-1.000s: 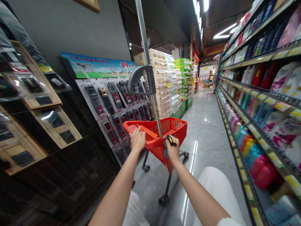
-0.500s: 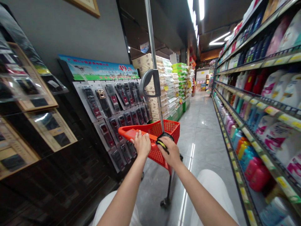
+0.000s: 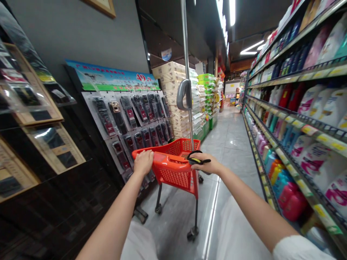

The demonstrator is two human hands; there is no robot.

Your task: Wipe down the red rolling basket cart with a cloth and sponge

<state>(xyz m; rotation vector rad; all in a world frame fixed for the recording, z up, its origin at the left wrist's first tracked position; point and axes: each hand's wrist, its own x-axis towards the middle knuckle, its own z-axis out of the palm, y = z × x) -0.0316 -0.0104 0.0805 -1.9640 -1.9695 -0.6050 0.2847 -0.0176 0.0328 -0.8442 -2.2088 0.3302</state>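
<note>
A small red shopping cart [image 3: 173, 177] with a perforated basket stands on wheels ahead of me. My left hand [image 3: 143, 162] is closed over the left corner of its rear rim. My right hand [image 3: 207, 162] is closed at the right rear corner, by a black strap-like item with a yellow stripe [image 3: 195, 159]. Whether that item is held or fixed to the cart, I cannot tell. A metal pole [image 3: 185, 47] with a grey D-shaped grip [image 3: 184, 95] rises from the right side of the basket; its lower end is hidden.
Packaged belts [image 3: 138, 112] hang on a display to the left, beside boxed goods [image 3: 54, 144]. Stacked paper packs [image 3: 173, 94] stand beyond them. Along the right runs a long shelf [image 3: 295, 119] of bottles. The grey tiled floor [image 3: 230, 130] stretches ahead between them.
My hands have moved apart, the left to the left corner and the right outward. The cart has turned more square to me, and its pole appears further right and more upright.
</note>
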